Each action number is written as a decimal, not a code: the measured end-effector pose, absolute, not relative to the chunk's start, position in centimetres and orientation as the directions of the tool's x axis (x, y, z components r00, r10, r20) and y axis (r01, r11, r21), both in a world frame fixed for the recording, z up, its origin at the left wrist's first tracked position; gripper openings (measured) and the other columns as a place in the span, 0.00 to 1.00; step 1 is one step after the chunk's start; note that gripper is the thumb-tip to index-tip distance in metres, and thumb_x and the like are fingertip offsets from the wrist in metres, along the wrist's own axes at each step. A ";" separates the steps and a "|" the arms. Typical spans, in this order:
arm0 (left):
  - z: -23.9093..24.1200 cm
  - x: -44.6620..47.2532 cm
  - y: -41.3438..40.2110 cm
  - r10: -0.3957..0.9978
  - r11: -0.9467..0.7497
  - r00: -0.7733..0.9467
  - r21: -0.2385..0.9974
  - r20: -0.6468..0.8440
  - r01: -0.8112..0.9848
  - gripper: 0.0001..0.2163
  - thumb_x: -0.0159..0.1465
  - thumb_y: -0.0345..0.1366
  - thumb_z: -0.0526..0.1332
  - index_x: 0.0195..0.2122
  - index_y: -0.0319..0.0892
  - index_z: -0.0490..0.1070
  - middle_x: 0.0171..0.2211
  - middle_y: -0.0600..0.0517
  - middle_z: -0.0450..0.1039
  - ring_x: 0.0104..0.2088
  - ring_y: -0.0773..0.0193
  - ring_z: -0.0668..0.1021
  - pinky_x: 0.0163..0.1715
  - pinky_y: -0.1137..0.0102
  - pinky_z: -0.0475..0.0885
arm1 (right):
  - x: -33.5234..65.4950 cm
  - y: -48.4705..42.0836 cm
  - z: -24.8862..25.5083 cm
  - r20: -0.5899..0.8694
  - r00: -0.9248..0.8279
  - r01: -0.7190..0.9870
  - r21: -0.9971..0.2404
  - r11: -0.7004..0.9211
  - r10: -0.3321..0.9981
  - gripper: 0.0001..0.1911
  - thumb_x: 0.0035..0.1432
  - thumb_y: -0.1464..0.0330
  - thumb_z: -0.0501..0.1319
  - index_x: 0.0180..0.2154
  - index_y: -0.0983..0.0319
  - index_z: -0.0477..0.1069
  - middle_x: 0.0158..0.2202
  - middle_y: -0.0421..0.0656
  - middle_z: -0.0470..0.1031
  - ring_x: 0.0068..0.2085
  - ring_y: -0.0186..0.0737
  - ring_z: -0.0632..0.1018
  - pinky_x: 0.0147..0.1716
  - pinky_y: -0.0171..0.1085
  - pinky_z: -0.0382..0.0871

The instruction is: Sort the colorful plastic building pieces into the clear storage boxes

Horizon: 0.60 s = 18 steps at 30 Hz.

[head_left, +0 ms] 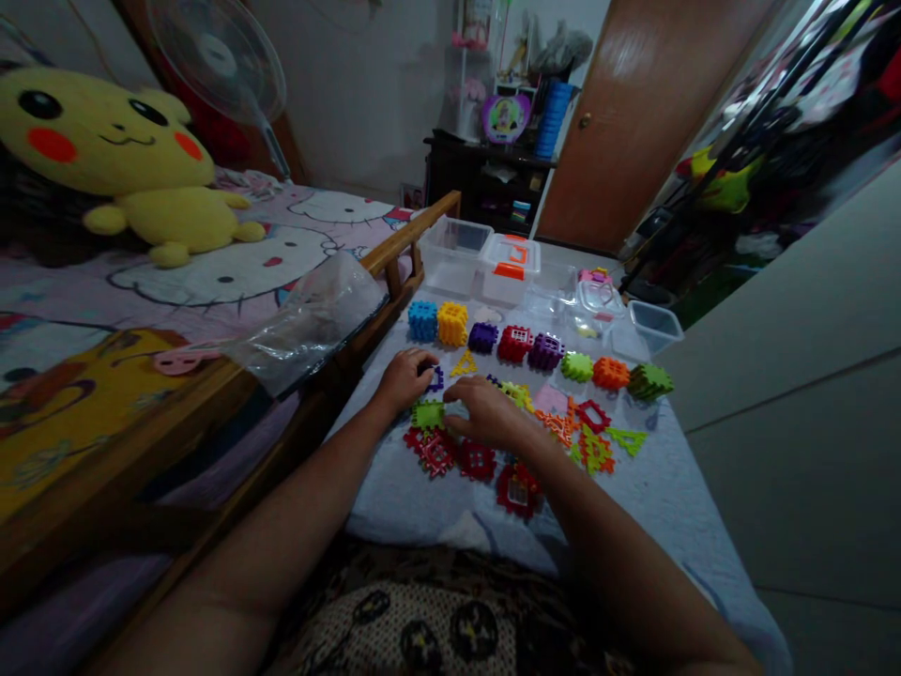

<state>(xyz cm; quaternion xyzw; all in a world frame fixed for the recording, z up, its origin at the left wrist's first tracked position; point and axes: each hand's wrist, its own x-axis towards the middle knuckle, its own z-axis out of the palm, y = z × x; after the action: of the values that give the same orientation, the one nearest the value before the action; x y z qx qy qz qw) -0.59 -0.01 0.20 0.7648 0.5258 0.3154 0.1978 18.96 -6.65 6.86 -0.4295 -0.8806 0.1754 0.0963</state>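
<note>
Both my hands rest on a grey cloth (662,479) spread with colourful plastic interlocking tiles. My left hand (404,377) is curled beside a purple tile (436,378). My right hand (488,413) lies fingers down, its fingertips pinching a green tile (428,414). Loose red tiles (479,460) lie just below the hands, and orange and green ones (595,449) to the right. Beyond the hands stands a row of assembled cubes: blue (423,320), yellow (452,323), purple (482,337), red (515,344), green (576,366), orange (610,373).
Clear plastic containers (457,252) and a white box with an orange latch (511,265) stand behind the cubes. A wooden bed frame (394,258) borders the left, with a clear bag (310,324) and a yellow plush toy (119,160) on the bed. Wooden door (633,122) behind.
</note>
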 end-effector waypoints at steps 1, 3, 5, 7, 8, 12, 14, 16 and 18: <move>0.2 -0.6 0.0 0.928 -0.371 0.248 0.635 0.278 0.677 0.09 0.56 0.31 0.58 0.36 0.43 0.76 0.37 0.48 0.76 0.41 0.55 0.76 0.49 0.59 0.71 | 18.2 -6.8 6.8 0.009 -0.647 0.705 -0.376 0.602 0.763 0.14 0.58 0.65 0.64 0.45 0.64 0.74 0.45 0.49 0.77 0.47 0.45 0.75 0.50 0.40 0.63; 0.2 -0.6 0.0 0.927 -0.374 0.244 0.633 0.286 0.678 0.10 0.56 0.30 0.57 0.36 0.42 0.76 0.37 0.48 0.76 0.42 0.55 0.76 0.49 0.60 0.71 | 17.0 -6.8 6.5 -0.006 -0.671 0.699 -0.340 0.629 0.742 0.18 0.57 0.63 0.65 0.46 0.67 0.73 0.46 0.53 0.77 0.48 0.47 0.74 0.51 0.42 0.62; 0.2 -0.6 -0.1 0.926 -0.376 0.245 0.630 0.287 0.680 0.10 0.56 0.30 0.57 0.36 0.42 0.76 0.37 0.48 0.76 0.42 0.55 0.76 0.49 0.60 0.70 | 16.3 -6.7 6.3 -0.012 -0.670 0.707 -0.316 0.633 0.742 0.19 0.56 0.62 0.66 0.46 0.69 0.73 0.47 0.55 0.77 0.48 0.48 0.74 0.52 0.42 0.62; 0.3 -0.6 -0.1 0.927 -0.374 0.249 0.631 0.281 0.679 0.10 0.56 0.30 0.58 0.36 0.42 0.76 0.37 0.48 0.76 0.42 0.55 0.76 0.49 0.60 0.71 | 16.1 -6.6 6.1 -0.022 -0.661 0.718 -0.309 0.624 0.750 0.17 0.57 0.63 0.65 0.44 0.68 0.73 0.46 0.54 0.77 0.47 0.47 0.75 0.50 0.41 0.63; 0.3 -0.6 -0.1 0.928 -0.372 0.250 0.633 0.278 0.679 0.10 0.56 0.30 0.58 0.36 0.42 0.76 0.37 0.48 0.77 0.41 0.55 0.76 0.49 0.60 0.71 | 16.1 -6.5 6.1 -0.032 -0.654 0.726 -0.305 0.616 0.756 0.14 0.57 0.64 0.64 0.43 0.67 0.74 0.45 0.54 0.77 0.46 0.46 0.76 0.49 0.41 0.64; 0.3 -0.6 -0.1 0.930 -0.366 0.248 0.637 0.271 0.678 0.10 0.55 0.29 0.57 0.36 0.43 0.76 0.36 0.49 0.76 0.41 0.56 0.76 0.48 0.60 0.71 | 16.3 -6.7 6.2 -0.058 -0.640 0.747 -0.283 0.602 0.766 0.08 0.59 0.68 0.60 0.38 0.65 0.75 0.39 0.50 0.78 0.41 0.44 0.77 0.42 0.38 0.65; 0.3 -0.6 -0.1 0.930 -0.366 0.245 0.639 0.273 0.677 0.10 0.55 0.29 0.58 0.36 0.43 0.76 0.36 0.49 0.76 0.41 0.56 0.76 0.48 0.61 0.71 | 16.4 -6.9 6.2 -0.041 -0.640 0.745 -0.280 0.606 0.768 0.10 0.59 0.66 0.60 0.40 0.65 0.75 0.40 0.51 0.78 0.41 0.45 0.76 0.42 0.38 0.65; 0.2 -0.6 -0.1 0.928 -0.371 0.247 0.639 0.278 0.674 0.10 0.55 0.30 0.57 0.36 0.43 0.76 0.36 0.49 0.76 0.41 0.56 0.76 0.48 0.60 0.71 | 16.3 -6.9 6.1 -0.028 -0.639 0.743 -0.282 0.608 0.768 0.14 0.58 0.64 0.63 0.42 0.66 0.74 0.42 0.52 0.77 0.43 0.46 0.76 0.44 0.39 0.66; 0.2 -0.6 0.0 0.926 -0.377 0.252 0.635 0.282 0.674 0.10 0.56 0.30 0.57 0.36 0.41 0.76 0.36 0.48 0.76 0.41 0.55 0.76 0.48 0.59 0.71 | 16.1 -6.8 5.8 -0.029 -0.641 0.739 -0.294 0.606 0.767 0.16 0.57 0.64 0.64 0.44 0.67 0.74 0.43 0.53 0.76 0.45 0.47 0.75 0.46 0.40 0.65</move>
<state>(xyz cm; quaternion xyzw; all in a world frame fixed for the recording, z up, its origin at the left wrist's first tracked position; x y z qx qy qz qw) -0.59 0.01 0.18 0.7661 0.5221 0.3186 0.1976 16.07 -6.76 5.84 -0.4209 -0.8947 0.1408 0.0498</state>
